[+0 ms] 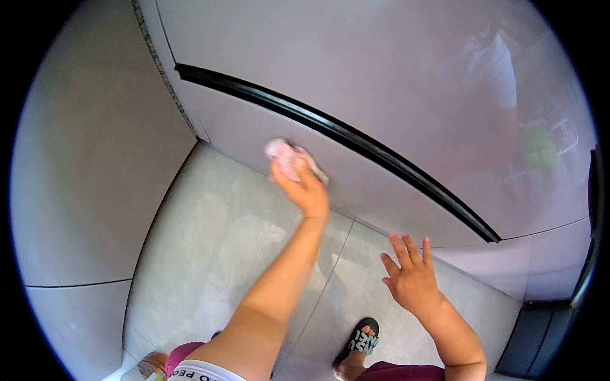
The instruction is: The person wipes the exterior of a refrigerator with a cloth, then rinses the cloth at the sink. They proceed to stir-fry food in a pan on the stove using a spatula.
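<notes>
My left hand [309,192] is closed round a crumpled pink-and-white cloth [283,152], which lies against the lower part of a glossy pale cabinet front [241,120]. The cloth is slightly blurred, and part of it is covered by the fingers. Just above it, a long black handle strip [330,127] runs across the front. To the right, my right hand [413,276] is stretched out with fingers spread, holding nothing. It hovers near the bottom edge of the cabinet, and I cannot tell whether its fingertips touch the surface.
Another pale panel [82,159] stands at the left, meeting the front in a corner. Grey floor tiles [197,235] lie below. A foot in a black slide sandal [357,343] stands near the lower middle. A dark unit [534,340] is at the lower right.
</notes>
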Motion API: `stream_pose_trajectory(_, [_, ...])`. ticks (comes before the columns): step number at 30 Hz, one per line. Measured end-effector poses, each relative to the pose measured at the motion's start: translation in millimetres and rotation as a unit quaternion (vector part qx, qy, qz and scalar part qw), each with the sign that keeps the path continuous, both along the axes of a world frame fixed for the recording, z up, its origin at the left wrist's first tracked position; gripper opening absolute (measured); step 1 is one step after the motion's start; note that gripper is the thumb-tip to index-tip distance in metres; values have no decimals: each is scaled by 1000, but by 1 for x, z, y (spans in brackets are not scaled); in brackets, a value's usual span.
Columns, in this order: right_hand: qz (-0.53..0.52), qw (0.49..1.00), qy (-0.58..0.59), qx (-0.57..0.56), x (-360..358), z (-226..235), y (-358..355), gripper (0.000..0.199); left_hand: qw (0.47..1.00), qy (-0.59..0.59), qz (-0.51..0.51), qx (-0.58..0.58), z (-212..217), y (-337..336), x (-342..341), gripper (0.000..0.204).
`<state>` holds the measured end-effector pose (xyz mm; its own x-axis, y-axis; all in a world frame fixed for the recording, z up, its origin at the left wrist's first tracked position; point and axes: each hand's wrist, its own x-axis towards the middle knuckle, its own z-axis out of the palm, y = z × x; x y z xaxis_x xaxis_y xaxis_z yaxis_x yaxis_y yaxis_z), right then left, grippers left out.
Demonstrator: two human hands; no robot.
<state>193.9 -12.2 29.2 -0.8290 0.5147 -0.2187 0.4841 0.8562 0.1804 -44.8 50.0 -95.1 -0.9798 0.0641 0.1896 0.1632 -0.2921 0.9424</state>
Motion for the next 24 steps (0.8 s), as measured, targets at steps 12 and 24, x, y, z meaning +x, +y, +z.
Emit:
stream_pose_trajectory(12, [8, 999, 30, -22, 0, 14, -6, 49, 965, -190, -151, 96, -85, -39, 6, 49])
stream_pose_trajectory(24, [-84, 972, 175, -131, 26, -16, -4, 61, 743, -464, -478, -61, -38, -75, 120, 32])
